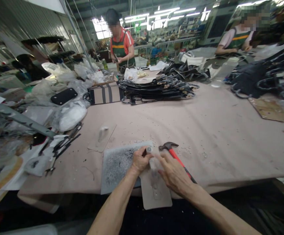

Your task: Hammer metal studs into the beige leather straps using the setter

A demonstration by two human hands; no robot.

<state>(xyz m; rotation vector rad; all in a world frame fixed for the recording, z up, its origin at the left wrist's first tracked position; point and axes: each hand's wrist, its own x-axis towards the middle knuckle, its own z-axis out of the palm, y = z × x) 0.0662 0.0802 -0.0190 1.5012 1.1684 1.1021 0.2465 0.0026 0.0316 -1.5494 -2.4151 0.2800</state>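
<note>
My left hand (pixel 139 160) is closed around a small metal punch tool (pixel 149 150), held upright at the near table edge. Below it lies a beige leather piece (pixel 156 192) that hangs over the edge, partly on a scarred grey cutting mat (pixel 117 164). My right hand (pixel 172 173) rests with fingers stretched forward on that piece, touching it right beside the punch. A red-handled hammer (pixel 175 155) lies on the table just beyond my right hand, not held.
A second beige piece (pixel 102 136) lies further back. Tools and plastic bags (pixel 66 114) crowd the left side. A stack of black straps (pixel 156 88) and a striped bag (pixel 105 93) sit mid-table. Two people in green aprons work at the far side.
</note>
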